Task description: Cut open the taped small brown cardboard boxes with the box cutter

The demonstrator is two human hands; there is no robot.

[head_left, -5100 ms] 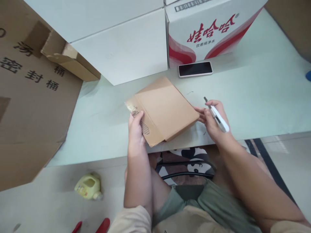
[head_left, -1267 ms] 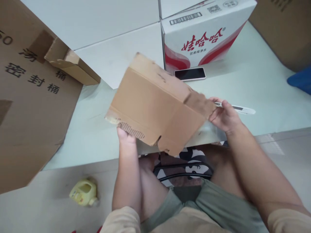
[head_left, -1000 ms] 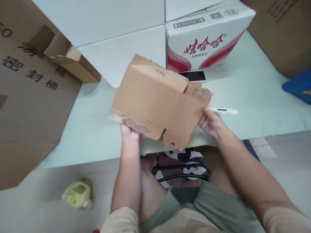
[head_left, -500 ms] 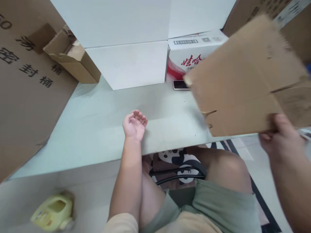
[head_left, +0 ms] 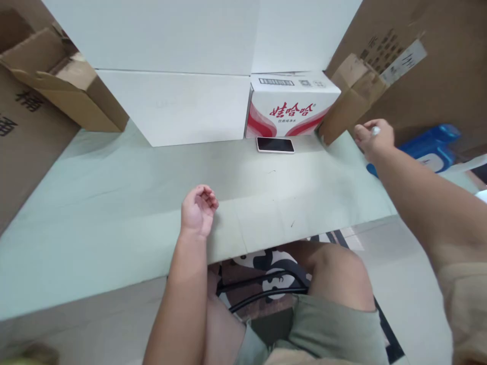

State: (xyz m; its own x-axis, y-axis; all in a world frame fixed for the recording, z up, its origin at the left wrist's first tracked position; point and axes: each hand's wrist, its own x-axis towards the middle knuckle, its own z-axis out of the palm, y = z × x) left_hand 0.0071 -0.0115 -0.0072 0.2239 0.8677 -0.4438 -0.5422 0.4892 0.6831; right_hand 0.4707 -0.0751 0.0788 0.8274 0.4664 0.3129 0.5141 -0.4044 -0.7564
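My left hand (head_left: 200, 210) rests palm up on the pale green tabletop (head_left: 125, 203), its fingers loosely curled and nothing in them. At the right, my right hand (head_left: 376, 138) is raised with its fingers closed around a small white object (head_left: 376, 131); its kind is too small to tell. Just left of that hand, a narrow brown cardboard box (head_left: 348, 104) leans against the large carton. Behind my right forearm is a blue bottle (head_left: 437, 144) with a white label, partly covered by the arm.
A phone (head_left: 275, 145) lies before a white and red box (head_left: 292, 104). Large white boxes (head_left: 178, 106) stand at the back. An open cardboard box (head_left: 91, 96) sits at the left, beside a big brown carton (head_left: 30, 167). My knees are under the table's front edge.
The flat cardboard piece has left my right hand and is out of view. My right hand has moved forward and now pinches a small white object. My left hand stays palm up.
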